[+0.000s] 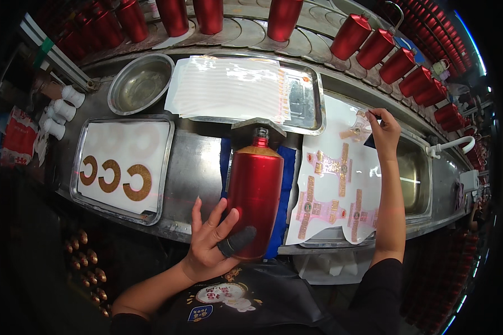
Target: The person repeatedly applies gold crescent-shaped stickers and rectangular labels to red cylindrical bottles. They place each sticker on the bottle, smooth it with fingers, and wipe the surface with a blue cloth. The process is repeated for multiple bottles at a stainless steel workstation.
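A glossy red bottle (256, 195) with a gold shoulder and bare threaded neck lies before me over a blue cloth (285, 167). Its neck meets a notched metal bracket (246, 127). My left hand (215, 240) rests against the bottle's lower left side, fingers stretched and spread; a black finger cot (237, 241) covers the thumb. Over at the right, my right hand (384, 133) pinches the edge of a pink and gold decal (356, 129) near the top of a white decal sheet (327, 192). More pink and gold decals lie on that sheet.
A tray (167, 192) at left holds gold C-shaped decals on white paper. Behind stand a metal bowl (141, 84) and a tray (318, 106) with stacked decal sheets (226, 86). A sink (416, 184) is at right. Red bottles (285, 19) line the far conveyor.
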The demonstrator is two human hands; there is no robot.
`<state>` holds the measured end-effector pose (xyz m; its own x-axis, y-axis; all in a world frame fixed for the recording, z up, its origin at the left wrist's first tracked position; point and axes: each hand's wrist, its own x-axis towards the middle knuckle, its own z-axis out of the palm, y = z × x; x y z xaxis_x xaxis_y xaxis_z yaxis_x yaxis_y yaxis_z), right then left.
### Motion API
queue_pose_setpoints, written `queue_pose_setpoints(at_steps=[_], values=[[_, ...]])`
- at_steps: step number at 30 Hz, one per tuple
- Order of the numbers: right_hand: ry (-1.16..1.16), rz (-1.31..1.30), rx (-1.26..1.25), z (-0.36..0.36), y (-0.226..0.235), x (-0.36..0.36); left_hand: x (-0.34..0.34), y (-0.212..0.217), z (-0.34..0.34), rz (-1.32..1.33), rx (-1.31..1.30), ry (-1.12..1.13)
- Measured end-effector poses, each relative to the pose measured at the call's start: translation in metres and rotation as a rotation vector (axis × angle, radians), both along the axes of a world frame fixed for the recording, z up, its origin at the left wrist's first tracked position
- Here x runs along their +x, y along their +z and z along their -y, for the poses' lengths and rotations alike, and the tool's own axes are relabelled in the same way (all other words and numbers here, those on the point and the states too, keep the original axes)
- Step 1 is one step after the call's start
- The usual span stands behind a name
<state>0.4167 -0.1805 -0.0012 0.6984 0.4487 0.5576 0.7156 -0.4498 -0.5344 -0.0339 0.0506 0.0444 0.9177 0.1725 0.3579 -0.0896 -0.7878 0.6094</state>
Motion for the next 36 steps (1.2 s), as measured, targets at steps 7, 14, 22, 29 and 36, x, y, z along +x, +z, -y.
queue_pose_setpoints(at_steps=[7,14,22,29,36], values=[[0.035,-0.071,0.126,-0.021,0.090,-0.097,0.008,0.010,-0.008,0.023,-0.032,-0.061],[0.310,-0.218,0.213,-0.035,0.171,-0.196,0.007,0.050,-0.036,-0.022,-0.427,0.024],[0.538,-0.741,0.383,-0.065,0.189,-0.260,0.024,0.079,-0.016,-0.060,-0.749,-0.108],[0.599,-0.749,0.134,-0.115,0.122,-0.224,0.033,0.080,-0.004,-0.244,-0.428,0.197],[0.702,-0.789,0.152,-0.124,0.094,-0.207,0.034,0.073,-0.018,-0.405,-0.663,0.222]])
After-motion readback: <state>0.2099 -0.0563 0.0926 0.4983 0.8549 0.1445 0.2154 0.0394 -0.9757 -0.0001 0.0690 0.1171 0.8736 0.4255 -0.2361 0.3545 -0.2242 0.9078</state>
